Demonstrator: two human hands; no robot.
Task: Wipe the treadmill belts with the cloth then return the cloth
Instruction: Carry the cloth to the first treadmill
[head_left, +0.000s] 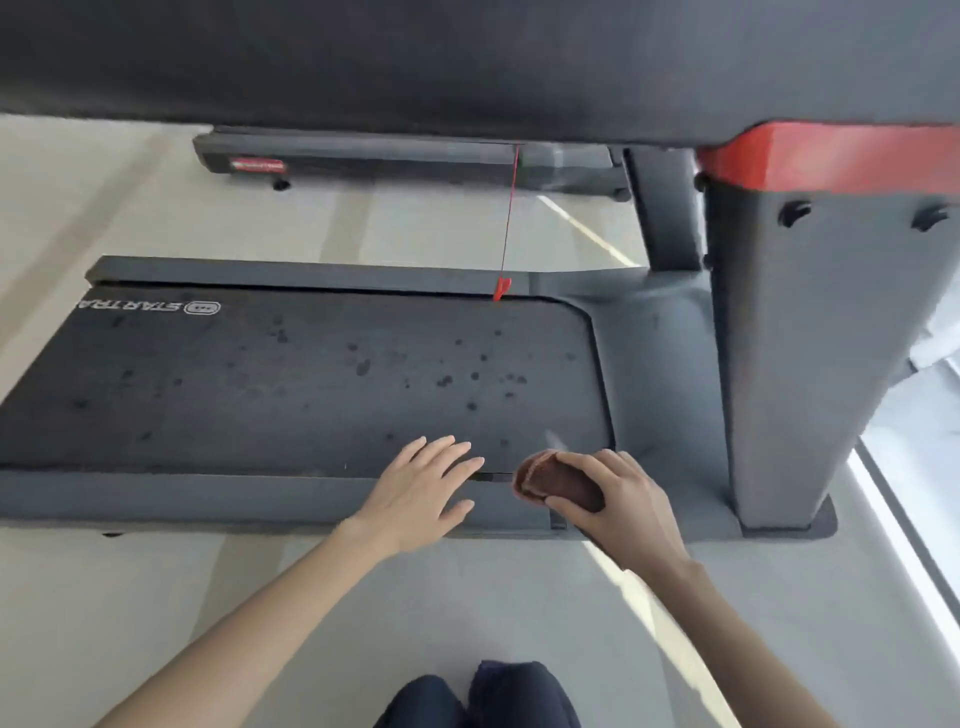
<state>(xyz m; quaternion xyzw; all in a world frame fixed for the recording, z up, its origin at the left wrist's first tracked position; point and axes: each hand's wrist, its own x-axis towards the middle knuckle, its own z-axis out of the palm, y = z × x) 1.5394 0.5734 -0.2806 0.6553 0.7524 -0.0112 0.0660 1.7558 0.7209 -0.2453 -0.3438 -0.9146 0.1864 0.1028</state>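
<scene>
A black treadmill belt (291, 384) runs across the middle of the view, speckled with dark wet spots. My right hand (618, 504) grips a folded brown cloth (556, 480) over the near side rail, close to the belt's right end. My left hand (421, 488) lies flat with straight, spread fingers on the near grey side rail (182, 499), its fingertips reaching the belt's edge. A second treadmill (363, 156) stands farther back.
The treadmill's grey upright post (810, 338) with a red band (831, 156) rises at the right. Its dark console (467, 62) overhangs the top of the view. A red safety cord (506, 244) hangs down to the belt. My knees (483, 696) are on the pale floor.
</scene>
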